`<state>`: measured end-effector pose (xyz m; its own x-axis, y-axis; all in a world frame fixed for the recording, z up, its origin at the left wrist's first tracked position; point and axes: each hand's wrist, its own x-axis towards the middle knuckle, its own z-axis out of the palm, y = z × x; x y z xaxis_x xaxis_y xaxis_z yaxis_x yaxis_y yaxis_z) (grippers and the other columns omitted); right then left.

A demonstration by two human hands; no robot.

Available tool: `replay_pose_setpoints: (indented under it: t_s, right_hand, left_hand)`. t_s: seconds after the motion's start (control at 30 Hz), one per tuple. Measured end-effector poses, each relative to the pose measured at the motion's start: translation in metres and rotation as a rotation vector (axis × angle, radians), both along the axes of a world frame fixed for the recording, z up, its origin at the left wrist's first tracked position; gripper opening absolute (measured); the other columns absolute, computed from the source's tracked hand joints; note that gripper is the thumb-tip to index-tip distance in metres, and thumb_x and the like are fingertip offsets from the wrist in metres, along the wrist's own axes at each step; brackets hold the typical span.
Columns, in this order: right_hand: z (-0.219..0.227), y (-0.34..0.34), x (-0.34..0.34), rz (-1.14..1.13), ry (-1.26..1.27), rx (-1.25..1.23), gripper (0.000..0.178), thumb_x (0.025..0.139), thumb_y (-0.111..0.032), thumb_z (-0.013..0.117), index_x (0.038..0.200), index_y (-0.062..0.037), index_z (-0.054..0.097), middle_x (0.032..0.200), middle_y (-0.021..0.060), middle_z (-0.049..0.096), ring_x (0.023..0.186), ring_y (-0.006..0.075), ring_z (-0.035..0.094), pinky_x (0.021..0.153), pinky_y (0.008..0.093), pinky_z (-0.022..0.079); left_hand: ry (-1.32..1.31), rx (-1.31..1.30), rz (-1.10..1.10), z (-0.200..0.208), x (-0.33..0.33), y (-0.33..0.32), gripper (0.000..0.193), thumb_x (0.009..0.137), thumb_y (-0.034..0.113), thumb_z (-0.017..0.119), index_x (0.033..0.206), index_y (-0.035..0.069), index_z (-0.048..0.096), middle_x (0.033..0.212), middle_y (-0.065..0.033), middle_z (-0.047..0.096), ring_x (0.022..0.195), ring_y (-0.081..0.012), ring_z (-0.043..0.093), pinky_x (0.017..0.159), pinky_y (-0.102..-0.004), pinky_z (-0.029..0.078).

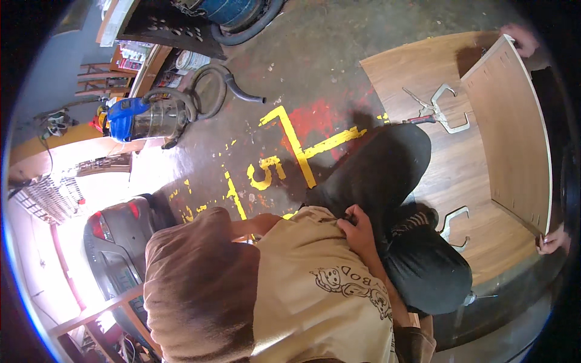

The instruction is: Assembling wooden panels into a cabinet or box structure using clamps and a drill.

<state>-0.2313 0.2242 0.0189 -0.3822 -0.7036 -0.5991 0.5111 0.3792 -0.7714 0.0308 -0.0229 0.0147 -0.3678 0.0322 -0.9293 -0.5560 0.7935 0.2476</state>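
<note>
My right hand (357, 228) is closed at my waist, by the hem of my beige and brown shirt (296, 278). A small dark thing shows at its fingertips, too little of it to name. My left forearm (257, 226) reaches toward the same hem, and the shirt hides that hand. Beside my knees lies a wood-grain panel (417, 72). One locking C-clamp (445, 112) rests on it past my far knee, and another C-clamp (455, 228) is partly behind my nearer leg. A second board (511, 121) stands upright on the panel.
At the right, another person's hands, one far (521, 41) and one nearer (552, 240), hold the upright board. A tool with a thin bit (478, 298) lies beside my knee. A blue shop vacuum (145, 118) with a hose stands left, beyond a parked car (115, 242). Yellow markings (296, 145) cover the floor.
</note>
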Motion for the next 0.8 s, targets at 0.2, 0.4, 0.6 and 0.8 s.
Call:
replay_pose_setpoints:
  t_s: [0.2, 0.4, 0.6, 0.8]
  right_hand:
    - [0.003, 0.0, -0.001, 0.007, 0.188, -0.042, 0.028, 0.081, -0.011, 0.074, 0.094, -0.0028, 0.051, 0.084, 0.0076, 0.053, 0.08, 0.0183, 0.051, 0.077, 0.0334, 0.046]
    - [-0.005, 0.0, 0.005, 0.002, 0.169, -0.043, 0.028, 0.08, -0.012, 0.074, 0.094, -0.0025, 0.052, 0.084, 0.0083, 0.056, 0.081, 0.0202, 0.052, 0.079, 0.0337, 0.047]
    - [-0.003, -0.002, 0.006, 0.033, 0.174, -0.039, 0.028, 0.079, -0.013, 0.074, 0.094, -0.0026, 0.054, 0.085, 0.0092, 0.058, 0.081, 0.0204, 0.055, 0.078, 0.0347, 0.048]
    - [-0.002, -0.004, 0.007, 0.059, 0.226, -0.051, 0.028, 0.079, -0.014, 0.074, 0.094, -0.0017, 0.054, 0.085, 0.0105, 0.058, 0.08, 0.0198, 0.054, 0.077, 0.0348, 0.048]
  left_hand:
    - [-0.198, 0.14, 0.536, 0.0, -0.003, 0.003, 0.045, 0.087, 0.036, 0.068, 0.127, 0.014, 0.069, 0.112, -0.0175, 0.074, 0.102, -0.0416, 0.071, 0.086, -0.0499, 0.057]
    - [-0.374, 0.352, 1.228, -0.004, -0.001, 0.007, 0.05, 0.088, 0.039, 0.067, 0.131, 0.013, 0.067, 0.116, -0.0151, 0.074, 0.101, -0.0424, 0.071, 0.085, -0.0495, 0.057]
    - [-0.382, 0.405, 1.277, -0.007, 0.002, 0.001, 0.05, 0.088, 0.039, 0.067, 0.131, 0.012, 0.067, 0.116, -0.0143, 0.074, 0.1, -0.0416, 0.071, 0.084, -0.0493, 0.057]
    - [-0.299, 0.348, 0.913, -0.005, -0.008, -0.009, 0.049, 0.088, 0.038, 0.067, 0.129, 0.012, 0.068, 0.115, -0.0142, 0.075, 0.098, -0.04, 0.072, 0.084, -0.0491, 0.057]
